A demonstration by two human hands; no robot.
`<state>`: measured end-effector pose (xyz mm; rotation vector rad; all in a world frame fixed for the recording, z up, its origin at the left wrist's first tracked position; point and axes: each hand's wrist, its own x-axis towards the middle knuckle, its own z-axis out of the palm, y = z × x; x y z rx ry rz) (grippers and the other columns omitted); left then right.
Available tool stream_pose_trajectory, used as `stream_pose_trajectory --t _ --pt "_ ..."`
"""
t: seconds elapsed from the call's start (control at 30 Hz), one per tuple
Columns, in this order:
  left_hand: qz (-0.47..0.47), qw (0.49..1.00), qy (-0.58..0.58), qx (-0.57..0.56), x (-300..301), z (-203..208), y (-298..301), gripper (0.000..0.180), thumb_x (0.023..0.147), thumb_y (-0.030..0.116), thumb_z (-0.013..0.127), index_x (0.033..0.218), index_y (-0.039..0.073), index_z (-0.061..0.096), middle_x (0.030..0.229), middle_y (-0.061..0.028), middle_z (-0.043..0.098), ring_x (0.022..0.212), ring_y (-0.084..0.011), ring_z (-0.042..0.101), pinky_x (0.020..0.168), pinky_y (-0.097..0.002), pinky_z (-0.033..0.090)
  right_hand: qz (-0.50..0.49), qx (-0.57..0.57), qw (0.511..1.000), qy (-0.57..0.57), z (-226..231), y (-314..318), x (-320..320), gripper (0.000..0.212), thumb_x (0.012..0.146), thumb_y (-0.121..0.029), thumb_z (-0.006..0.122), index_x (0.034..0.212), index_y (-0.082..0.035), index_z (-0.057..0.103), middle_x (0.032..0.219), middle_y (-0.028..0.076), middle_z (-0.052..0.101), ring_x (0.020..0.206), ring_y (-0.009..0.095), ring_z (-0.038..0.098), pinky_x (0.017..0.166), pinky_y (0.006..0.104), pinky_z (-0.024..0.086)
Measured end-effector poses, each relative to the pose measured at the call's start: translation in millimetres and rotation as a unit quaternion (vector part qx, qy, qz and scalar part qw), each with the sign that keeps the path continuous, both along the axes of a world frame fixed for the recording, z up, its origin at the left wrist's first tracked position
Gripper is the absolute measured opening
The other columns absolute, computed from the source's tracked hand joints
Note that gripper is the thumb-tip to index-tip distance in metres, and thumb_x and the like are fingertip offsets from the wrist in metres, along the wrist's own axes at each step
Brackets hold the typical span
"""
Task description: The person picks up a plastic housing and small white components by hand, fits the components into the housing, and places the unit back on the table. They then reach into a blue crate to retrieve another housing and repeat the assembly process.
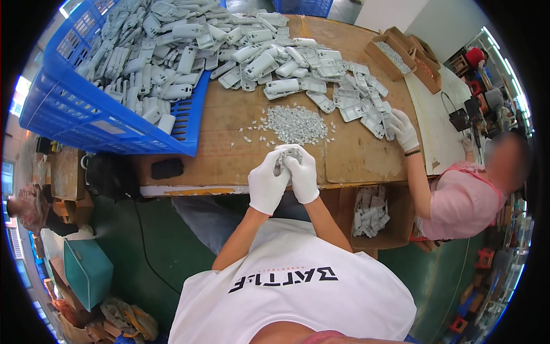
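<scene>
Both my hands wear white gloves and meet at the table's front edge. My left hand (268,182) is closed, its fingers pinching a small grey part (290,153). My right hand (303,176) is closed on the same part from the other side. Most of that part is hidden by the fingers, so its exact kind does not show. Just beyond my fingertips lies a heap of tiny light grey pieces (295,124). Farther back, many pale grey plastic housings (283,86) are piled across the table.
A blue plastic crate (109,119) full of housings lies tilted on the left. A black pouch (167,168) rests on the brown table (240,127). At right, a co-worker's gloved hand (404,131) touches the housings. Cardboard boxes (391,57) stand far right; another box (395,232) sits below the tabletop.
</scene>
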<state>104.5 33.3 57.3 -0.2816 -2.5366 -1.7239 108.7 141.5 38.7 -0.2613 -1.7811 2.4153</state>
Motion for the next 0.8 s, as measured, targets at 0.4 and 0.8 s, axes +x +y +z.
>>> stream_pose_trajectory --t 0.4,0.8 --pt "0.034 0.999 0.0 -0.008 9.1 -2.1 -21.6 0.032 0.084 0.011 0.069 0.116 0.009 0.065 0.087 -0.0164 0.071 0.082 -0.0307 0.072 0.07 -0.0373 0.056 0.048 -0.005 0.999 -0.003 1.1 -20.9 -0.3 0.033 0.083 0.0 0.045 0.109 0.003 0.066 0.092 0.004 0.067 0.083 0.008 0.061 0.077 0.024 0.051" --pt "0.068 0.994 -0.043 0.071 -21.9 -36.5 -27.1 0.046 0.082 0.006 0.061 0.128 0.005 0.057 0.112 -0.0183 0.069 0.106 -0.0302 0.068 0.09 -0.0382 0.053 -0.065 0.366 0.911 0.179 -10.3 -6.2 22.4 0.053 0.075 -0.002 0.07 0.125 -0.008 0.055 0.129 0.016 0.057 0.111 0.031 0.062 0.089 0.0388 0.054"
